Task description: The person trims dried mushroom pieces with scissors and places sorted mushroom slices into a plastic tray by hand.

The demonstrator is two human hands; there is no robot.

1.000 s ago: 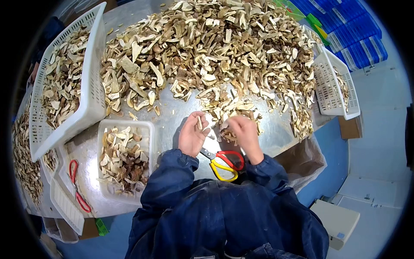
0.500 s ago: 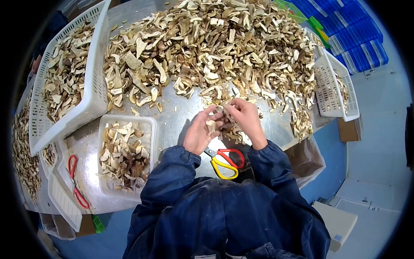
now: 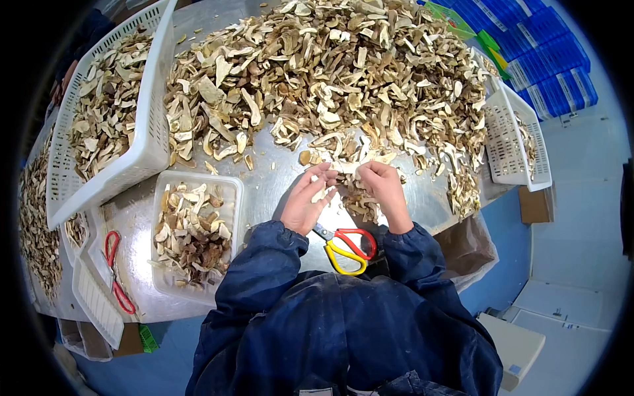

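Between my two hands stretches a pale dried mushroom slice (image 3: 345, 167). My right hand (image 3: 386, 191) pinches its right end, with the fingers curled. My left hand (image 3: 307, 201) has its fingertips at the slice's left end, and more pale slices (image 3: 321, 191) lie against its palm and fingers. Just below the hands, scissors (image 3: 350, 251) with one red and one yellow handle rest on the steel table (image 3: 277, 162). A small heap of slices (image 3: 360, 201) sits under my right hand. The large mushroom pile (image 3: 317, 79) spreads beyond both hands.
A clear plastic tub (image 3: 238, 218) with mushroom slices stands left of my left sleeve. Farther left are a white basket (image 3: 155, 125) of slices and red-handled scissors (image 3: 113, 274). A second white basket (image 3: 512, 158) sits at the right edge, above a lined bin (image 3: 472, 251).
My right hand has shifted slightly right and down, away from the left. The pale slice now shows stretched between them. The camera view has moved a little.
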